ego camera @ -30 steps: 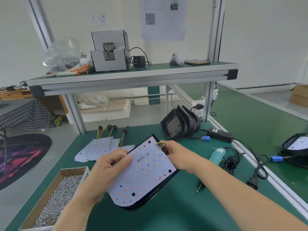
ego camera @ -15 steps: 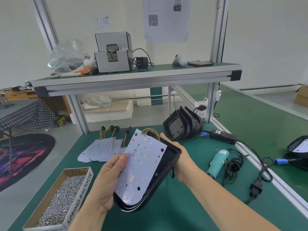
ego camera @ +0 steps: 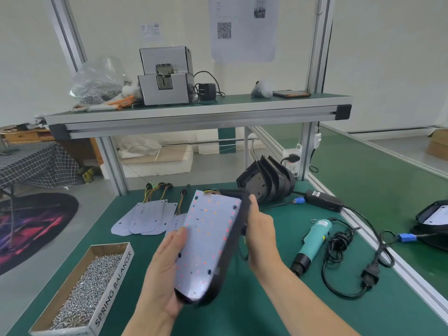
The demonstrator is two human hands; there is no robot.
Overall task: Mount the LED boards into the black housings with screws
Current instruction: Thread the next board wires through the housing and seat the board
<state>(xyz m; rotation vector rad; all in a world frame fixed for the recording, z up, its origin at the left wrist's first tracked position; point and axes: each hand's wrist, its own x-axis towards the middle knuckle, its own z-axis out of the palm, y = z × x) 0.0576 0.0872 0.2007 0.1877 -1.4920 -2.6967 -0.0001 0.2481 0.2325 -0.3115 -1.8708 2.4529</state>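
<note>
Green matting covers the bench (ego camera: 254, 314), aluminium rail down its right side. Nearest on the left sits a cardboard box (ego camera: 114, 289) printed SPRING BALANCER, heaped with small silvery screws (ego camera: 84, 292).

Just past it, both hands are up off the mat, apart, one on each side of the same piece. The left hand (ego camera: 162, 270) cradles the rounded lower end of the black housing (ego camera: 229, 253), thumb laid on the LED board (ego camera: 208, 238); its fingers are hidden underneath. The right hand (ego camera: 261, 234) grips the housing's right rim, thumb pointing up along the edge. The board, a pale flat plate dotted with red and orange points, lies tilted in the housing; motion blur makes it unclear whether it is fully seated.

To the right lies a teal electric screwdriver (ego camera: 315, 238) beside its coiled black cable (ego camera: 339, 243). Further back, spare boards (ego camera: 148, 217) fan out flat with coloured wires at their tops, partly covered by the held piece. A nested stack of housings (ego camera: 266, 183) leans by the post, a black power adapter (ego camera: 323, 201) near it. Another housing (ego camera: 434, 214) is cut off at the right edge.

On the shelf (ego camera: 194, 112) above: a grey metal box machine (ego camera: 167, 81), a clear plastic bag (ego camera: 99, 81), a phone (ego camera: 291, 94).
</note>
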